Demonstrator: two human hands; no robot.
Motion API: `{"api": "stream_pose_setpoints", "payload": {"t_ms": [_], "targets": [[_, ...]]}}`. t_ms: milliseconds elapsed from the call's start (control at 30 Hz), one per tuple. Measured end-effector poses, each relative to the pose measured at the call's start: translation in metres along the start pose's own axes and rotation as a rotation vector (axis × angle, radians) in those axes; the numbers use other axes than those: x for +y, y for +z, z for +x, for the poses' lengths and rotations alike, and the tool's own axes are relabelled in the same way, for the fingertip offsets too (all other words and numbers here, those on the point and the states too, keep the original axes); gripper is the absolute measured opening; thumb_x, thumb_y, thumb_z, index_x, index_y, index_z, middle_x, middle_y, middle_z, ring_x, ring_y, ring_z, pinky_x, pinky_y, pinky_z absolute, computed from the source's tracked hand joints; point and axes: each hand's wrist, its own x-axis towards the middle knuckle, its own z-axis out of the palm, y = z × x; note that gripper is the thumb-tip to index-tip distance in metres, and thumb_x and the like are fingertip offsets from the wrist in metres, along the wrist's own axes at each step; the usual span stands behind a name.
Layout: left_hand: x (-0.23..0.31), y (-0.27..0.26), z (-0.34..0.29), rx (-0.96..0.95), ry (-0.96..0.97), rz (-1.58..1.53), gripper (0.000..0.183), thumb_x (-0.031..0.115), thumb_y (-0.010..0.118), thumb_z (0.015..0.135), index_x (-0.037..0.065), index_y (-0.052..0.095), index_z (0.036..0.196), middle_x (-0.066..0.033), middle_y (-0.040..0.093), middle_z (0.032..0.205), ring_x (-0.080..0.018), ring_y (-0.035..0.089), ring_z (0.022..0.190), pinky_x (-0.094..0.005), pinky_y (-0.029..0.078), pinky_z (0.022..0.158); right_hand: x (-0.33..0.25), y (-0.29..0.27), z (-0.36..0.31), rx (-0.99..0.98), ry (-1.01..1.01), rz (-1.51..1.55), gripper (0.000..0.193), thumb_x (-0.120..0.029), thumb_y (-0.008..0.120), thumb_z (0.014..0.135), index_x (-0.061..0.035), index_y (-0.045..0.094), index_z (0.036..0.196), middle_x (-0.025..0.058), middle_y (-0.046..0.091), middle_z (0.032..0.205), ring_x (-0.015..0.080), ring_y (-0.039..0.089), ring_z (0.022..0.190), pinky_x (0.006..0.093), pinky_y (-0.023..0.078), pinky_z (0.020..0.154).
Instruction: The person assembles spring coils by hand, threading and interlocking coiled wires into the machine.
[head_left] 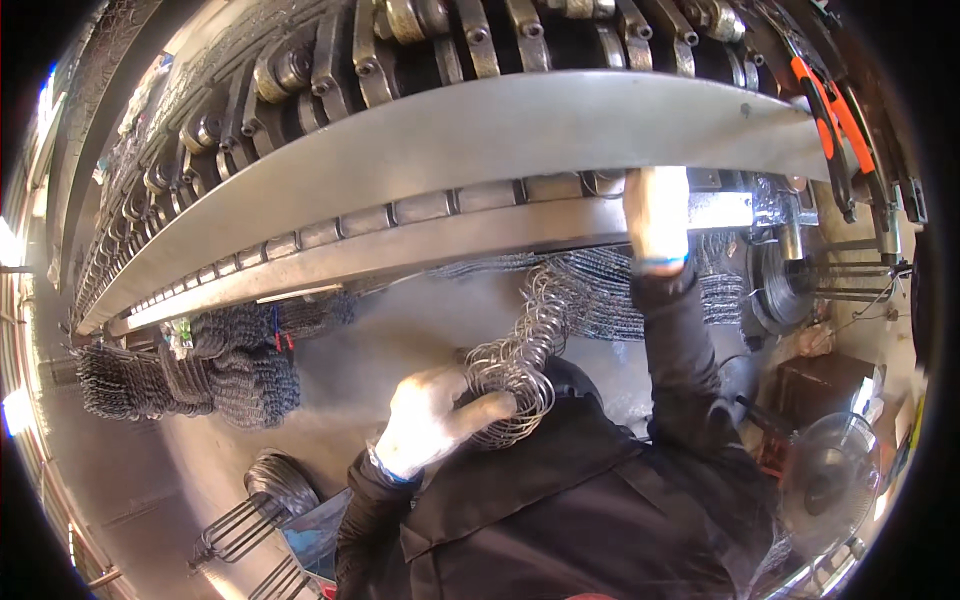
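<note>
My left hand (pixel 422 415), in a white glove, is closed round a loose bunch of shiny wire rings (pixel 520 392) in front of my body. The thumb lies across the bunch, and a linked run of rings trails up and away from it. My gloved right hand (pixel 658 215) reaches up to a long machine, at the right part of its slotted metal bar (pixel 480 196). Its fingers go out of sight behind the broad curved metal plate (pixel 500 130), so what they touch cannot be made out.
Stacks of dark wire mesh (pixel 230 375) hang at the left and below the bar. Orange-handled cutters (pixel 845 120) hang at the far right. A wire coil (pixel 280 480) stands on a rack at lower left; a fan (pixel 830 480) is at lower right.
</note>
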Motion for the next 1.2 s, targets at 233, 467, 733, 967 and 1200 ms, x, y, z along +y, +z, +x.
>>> {"api": "stream_pose_setpoints", "payload": {"t_ms": [233,467,733,967,1200], "targets": [[0.001,-0.022,-0.016,-0.176,-0.12,0.144,0.037,0.036,0.082,0.085,0.0,0.075,0.094,-0.0181,0.067,0.072,-0.0338,0.066,0.063,-0.0405,0.052,0.061,0.072,0.036,-0.005,0.013,-0.289,-0.399,0.034,-0.008,0.063,0.087,0.0022,0.064,0.12,0.0206,0.07,0.101,0.0371,0.066,0.091,0.0481,0.055,0.082],[-0.043,-0.048,-0.051,-0.096,-0.23,-0.098,0.042,0.035,0.08,0.087,-0.005,0.073,0.093,-0.0157,0.072,0.078,-0.0162,0.065,0.069,-0.0362,0.053,0.066,0.06,0.044,0.001,-0.076,-0.191,-0.3,0.035,-0.001,0.058,0.087,0.0026,0.064,0.121,0.0263,0.066,0.115,0.0442,0.06,0.108,0.0542,0.047,0.096],[-0.134,-0.128,-0.136,-0.015,-0.267,0.025,0.043,0.043,0.077,0.087,0.001,0.075,0.095,-0.0184,0.07,0.076,-0.0351,0.069,0.069,-0.0424,0.053,0.066,-0.006,0.023,-0.026,0.004,0.261,-0.451,0.046,-0.011,0.063,0.09,0.0037,0.06,0.134,0.0241,0.065,0.13,0.0392,0.063,0.118,0.0437,0.049,0.105],[-0.228,-0.176,-0.21,0.172,-0.295,0.185,0.037,0.04,0.078,0.085,0.003,0.073,0.085,-0.017,0.067,0.07,-0.035,0.067,0.065,-0.043,0.051,0.062,-0.168,0.09,-0.072,0.165,0.134,-0.39,0.039,-0.03,0.055,0.108,-0.0024,0.063,0.134,0.0194,0.066,0.132,0.0256,0.067,0.111,0.0377,0.055,0.095],[-0.254,-0.197,-0.235,0.245,-0.36,0.055,0.026,0.028,0.078,0.085,0.004,0.068,0.08,-0.0151,0.06,0.064,-0.0341,0.059,0.057,-0.0428,0.047,0.056,-0.276,0.11,-0.038,0.255,0.286,0.184,0.027,-0.023,0.058,0.106,-0.002,0.074,0.114,0.0133,0.076,0.106,0.0232,0.071,0.093,0.0344,0.054,0.087]]}}
